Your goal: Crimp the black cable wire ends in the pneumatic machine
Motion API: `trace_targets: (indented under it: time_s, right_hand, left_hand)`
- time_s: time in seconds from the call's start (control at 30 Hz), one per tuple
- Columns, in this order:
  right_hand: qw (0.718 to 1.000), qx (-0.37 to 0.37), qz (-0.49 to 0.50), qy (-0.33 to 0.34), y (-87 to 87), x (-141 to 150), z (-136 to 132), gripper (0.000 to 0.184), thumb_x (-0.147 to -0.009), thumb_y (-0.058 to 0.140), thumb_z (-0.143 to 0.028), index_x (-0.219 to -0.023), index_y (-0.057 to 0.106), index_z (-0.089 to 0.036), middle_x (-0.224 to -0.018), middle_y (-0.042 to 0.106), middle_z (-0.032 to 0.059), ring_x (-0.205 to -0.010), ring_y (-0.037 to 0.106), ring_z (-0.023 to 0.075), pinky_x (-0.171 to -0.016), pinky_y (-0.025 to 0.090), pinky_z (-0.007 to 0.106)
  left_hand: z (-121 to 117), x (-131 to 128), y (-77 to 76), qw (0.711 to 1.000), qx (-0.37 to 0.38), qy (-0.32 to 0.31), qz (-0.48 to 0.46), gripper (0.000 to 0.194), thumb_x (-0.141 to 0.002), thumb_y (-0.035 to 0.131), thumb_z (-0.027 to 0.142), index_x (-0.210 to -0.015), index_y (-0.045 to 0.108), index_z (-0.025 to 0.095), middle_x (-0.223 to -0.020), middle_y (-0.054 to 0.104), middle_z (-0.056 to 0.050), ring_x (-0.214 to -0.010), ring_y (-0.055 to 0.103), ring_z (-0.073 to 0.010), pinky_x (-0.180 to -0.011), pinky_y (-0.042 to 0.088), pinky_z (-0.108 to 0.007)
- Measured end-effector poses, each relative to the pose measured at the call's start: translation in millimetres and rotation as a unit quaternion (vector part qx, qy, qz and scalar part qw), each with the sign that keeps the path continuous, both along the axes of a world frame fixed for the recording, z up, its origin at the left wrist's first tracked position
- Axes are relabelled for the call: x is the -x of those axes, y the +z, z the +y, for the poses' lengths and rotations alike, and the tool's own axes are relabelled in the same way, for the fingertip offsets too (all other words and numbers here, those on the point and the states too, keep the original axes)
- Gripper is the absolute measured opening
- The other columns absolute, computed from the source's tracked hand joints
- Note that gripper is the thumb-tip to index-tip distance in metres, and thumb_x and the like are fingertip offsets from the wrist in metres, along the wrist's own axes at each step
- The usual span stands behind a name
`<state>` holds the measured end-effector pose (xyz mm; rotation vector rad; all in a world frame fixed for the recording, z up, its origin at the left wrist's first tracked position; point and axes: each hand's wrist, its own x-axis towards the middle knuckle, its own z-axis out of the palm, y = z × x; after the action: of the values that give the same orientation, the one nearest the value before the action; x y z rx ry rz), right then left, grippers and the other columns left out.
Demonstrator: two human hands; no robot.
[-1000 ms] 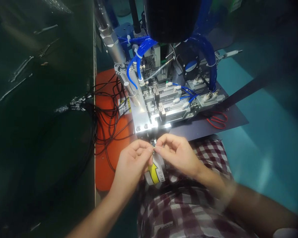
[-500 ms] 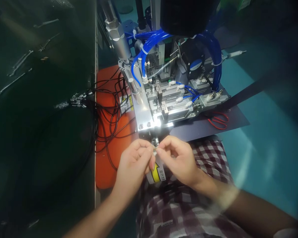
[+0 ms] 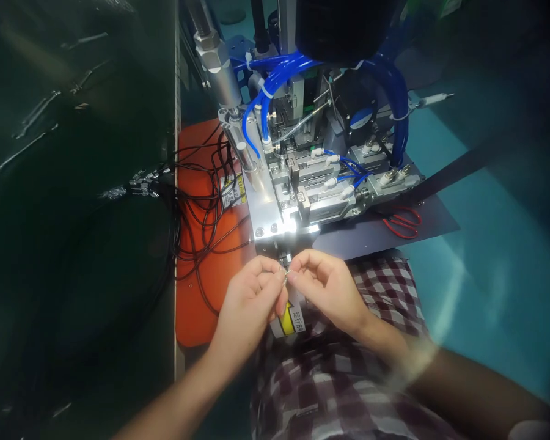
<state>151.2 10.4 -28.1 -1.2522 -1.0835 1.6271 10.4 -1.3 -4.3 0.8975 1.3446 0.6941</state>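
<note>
My left hand [image 3: 254, 290] and my right hand [image 3: 327, 284] meet fingertip to fingertip just in front of the machine [image 3: 297, 214]. Both are closed in a pinch. Between the fingertips shows a tiny bright metallic piece [image 3: 286, 276], too small for me to name. The left thumb and forefinger press on it from one side, the right ones from the other. Below the fingers, a white label with a yellow arrow [image 3: 288, 319] is partly covered by my left hand.
Black cables [image 3: 206, 214] with metal-ended plugs [image 3: 146, 183] lie across an orange board [image 3: 197, 305] and the dark table at left. Blue air hoses [image 3: 297, 64] arch over the machine. Red-handled scissors [image 3: 403, 223] rest on the grey plate [image 3: 433, 220] at right.
Both hands stay nearly in place. The right hand has risen very slightly and its fingertips have shifted a little around the small piece.
</note>
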Motion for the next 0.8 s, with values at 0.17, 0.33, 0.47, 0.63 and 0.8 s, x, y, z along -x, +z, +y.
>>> trace_targets:
  time_s: [0.17, 0.33, 0.47, 0.63, 0.8]
  right_hand:
    - [0.999, 0.027, 0.040, -0.001, -1.4, 1.5, 0.2, 0.016, -0.073, 0.066, -0.028, -0.069, 0.054, -0.018, -0.058, 0.047, -0.0040, -0.051, 0.039, 0.0087, -0.045, 0.030, 0.022]
    - [0.999, 0.022, 0.030, 0.008, 1.1, 1.1, 0.5, 0.015, -0.072, 0.067, -0.026, -0.070, 0.055, -0.018, -0.056, 0.047, -0.0052, -0.050, 0.038, 0.0083, -0.045, 0.030, 0.021]
    - [1.000, 0.014, 0.015, 0.014, 3.2, 0.9, 2.3, 0.013, -0.074, 0.066, -0.025, -0.071, 0.056, -0.018, -0.053, 0.044, -0.0065, -0.047, 0.035, 0.0079, -0.043, 0.028, 0.022]
    - [0.999, 0.031, 0.040, 0.004, 1.4, 2.5, 3.8, 0.012, -0.072, 0.066, -0.023, -0.070, 0.057, -0.017, -0.060, 0.050, -0.0031, -0.054, 0.043, 0.0093, -0.047, 0.033, 0.022]
    - [0.998, 0.037, 0.051, 0.004, 0.1, 3.1, 2.4, 0.012, -0.074, 0.065, -0.024, -0.071, 0.056, -0.017, -0.061, 0.049, -0.0033, -0.055, 0.043, 0.0098, -0.048, 0.034, 0.023]
  left_hand:
    - [-3.7, -1.4, -1.1, 1.000, -0.018, -0.004, -0.022, 0.014, -0.092, 0.048, 0.033, -0.085, 0.046, 0.020, -0.048, 0.046, 0.007, -0.044, 0.034, -0.0058, -0.043, 0.026, -0.015]
    - [-5.4, -2.8, -1.8, 0.999, -0.035, -0.006, -0.025, 0.015, -0.094, 0.044, 0.035, -0.086, 0.043, 0.022, -0.048, 0.047, 0.008, -0.045, 0.036, -0.0074, -0.044, 0.027, -0.016]
    - [-5.9, -1.9, -2.1, 0.999, -0.040, -0.020, -0.022, 0.014, -0.094, 0.043, 0.034, -0.087, 0.042, 0.022, -0.049, 0.046, 0.008, -0.044, 0.035, -0.0070, -0.044, 0.027, -0.016]
    - [-6.9, -2.3, -2.7, 0.999, -0.047, -0.022, -0.014, 0.013, -0.095, 0.042, 0.033, -0.088, 0.041, 0.022, -0.049, 0.046, 0.008, -0.045, 0.035, -0.0070, -0.044, 0.027, -0.016]
    - [-7.7, -3.7, -1.8, 0.999, -0.050, -0.008, -0.005, 0.015, -0.095, 0.041, 0.033, -0.086, 0.040, 0.022, -0.049, 0.047, 0.008, -0.046, 0.037, -0.0067, -0.045, 0.028, -0.015]
